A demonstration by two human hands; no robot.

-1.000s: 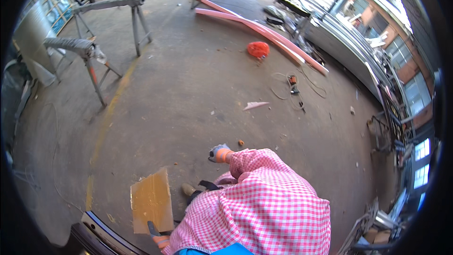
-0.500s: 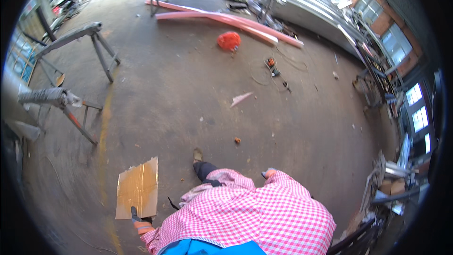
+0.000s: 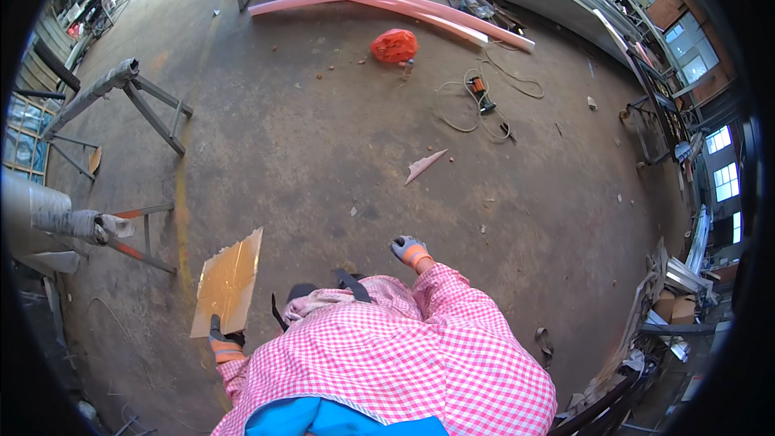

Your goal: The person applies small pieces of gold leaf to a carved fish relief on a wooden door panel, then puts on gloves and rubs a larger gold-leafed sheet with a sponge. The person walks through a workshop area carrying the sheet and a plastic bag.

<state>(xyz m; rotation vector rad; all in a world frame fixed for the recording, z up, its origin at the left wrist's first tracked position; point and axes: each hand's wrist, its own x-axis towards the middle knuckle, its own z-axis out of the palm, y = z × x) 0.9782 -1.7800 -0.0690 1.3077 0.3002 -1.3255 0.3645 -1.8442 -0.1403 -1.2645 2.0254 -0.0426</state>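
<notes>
In my left hand (image 3: 224,341), gloved in grey and orange, is a flat piece of brown cardboard (image 3: 228,287) with a ragged far edge. The thumb lies over its near edge and the fingers go underneath. My right hand (image 3: 412,251), in a matching glove, is out in front of my body above the floor. Its fingers are curled in, and whatever they may hold is hidden. A pink-and-white checked sleeve covers each arm.
A torn pink scrap (image 3: 425,166) lies ahead on the concrete floor. Beyond are a corded power tool (image 3: 482,97), a red plastic bag (image 3: 395,46) and long pink strips (image 3: 379,2). Metal trestles (image 3: 153,117) stand at left. Scrap and cardboard boxes (image 3: 675,307) are piled at right.
My right hand has swung forward, out from beside my body. The cardboard stays in my left hand and is tilted more. The view has shifted, and a small orange-brown lump on the floor no longer shows.
</notes>
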